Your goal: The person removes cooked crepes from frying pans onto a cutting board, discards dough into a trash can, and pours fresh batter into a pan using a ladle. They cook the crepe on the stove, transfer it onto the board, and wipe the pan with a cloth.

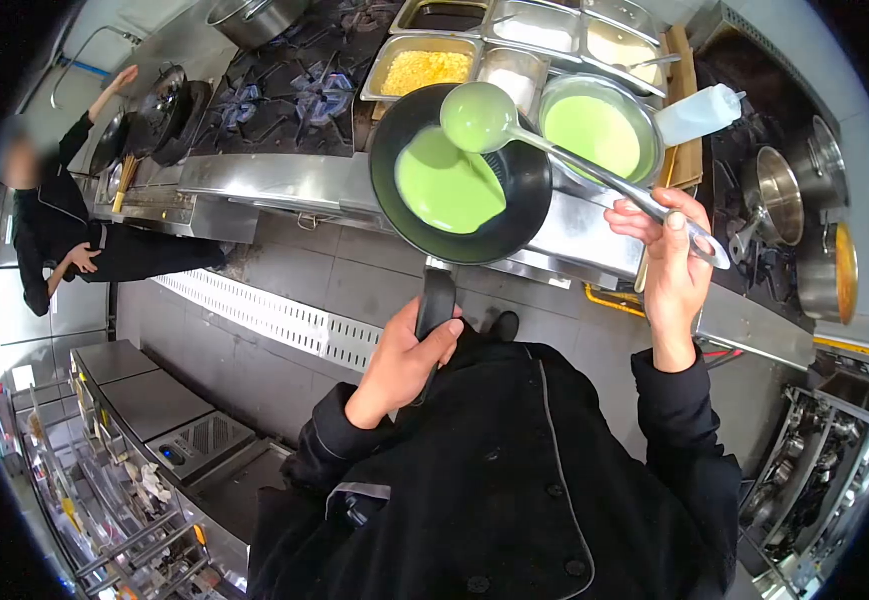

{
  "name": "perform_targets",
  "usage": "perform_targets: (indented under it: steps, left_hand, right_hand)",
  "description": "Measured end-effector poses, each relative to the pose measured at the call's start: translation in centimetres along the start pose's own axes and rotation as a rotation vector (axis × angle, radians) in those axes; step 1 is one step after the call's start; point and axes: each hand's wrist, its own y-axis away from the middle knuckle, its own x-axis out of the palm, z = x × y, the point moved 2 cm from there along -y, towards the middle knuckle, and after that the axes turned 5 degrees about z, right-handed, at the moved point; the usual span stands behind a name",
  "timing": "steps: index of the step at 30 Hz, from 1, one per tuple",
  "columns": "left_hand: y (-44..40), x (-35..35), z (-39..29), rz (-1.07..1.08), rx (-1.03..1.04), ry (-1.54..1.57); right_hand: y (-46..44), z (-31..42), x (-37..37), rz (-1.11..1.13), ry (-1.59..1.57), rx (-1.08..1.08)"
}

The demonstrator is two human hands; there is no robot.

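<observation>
My left hand [408,358] is wrapped round the black handle of a frying pan [530,205], which I hold out over the counter's front edge. Pale green batter-like liquid [447,190] covers part of the pan's bottom. With my right hand [670,255] I grip the long metal handle of a ladle [480,117]. Its bowl, coated in the same green, hangs over the pan's upper right side. Just right of the pan stands a metal bowl [658,150] holding more green liquid [595,130].
Behind the pan sit metal containers, one with chopped yellow food [425,70]. A squeeze bottle [700,113] lies beside the bowl. Gas burners [320,95] are at the left, steel pots [777,195] at the right. Another person [55,215] stands at the far left.
</observation>
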Motion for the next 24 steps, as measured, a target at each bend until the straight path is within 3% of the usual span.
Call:
perform_targets:
  steps: [5,12,14,17,24]
  left_hand:
    - [0.9,-0.4,-2.0,0.025,-0.085,0.133]
    - [2.7,-0.5,-3.3,0.029,-0.192,0.618]
    - [2.0,-0.8,-3.0,0.048,-0.155,0.652]
    - [2.5,-0.7,-1.3,0.06,-0.132,0.739]
    - [1.3,-0.4,1.2,0.166,0.066,0.745]
  right_hand:
    - [-0.4,-0.9,-1.3,-0.128,-0.104,0.078]
    - [-0.7,-4.8,-6.8,-0.314,0.009,0.124]
    - [-1.8,-6.4,-8.0,-0.347,0.045,0.099]
    - [-1.1,-8.7,-9.1,-0.468,0.092,0.231]
    - [-0.4,-12.5,-10.4,-0.469,-0.062,0.347]
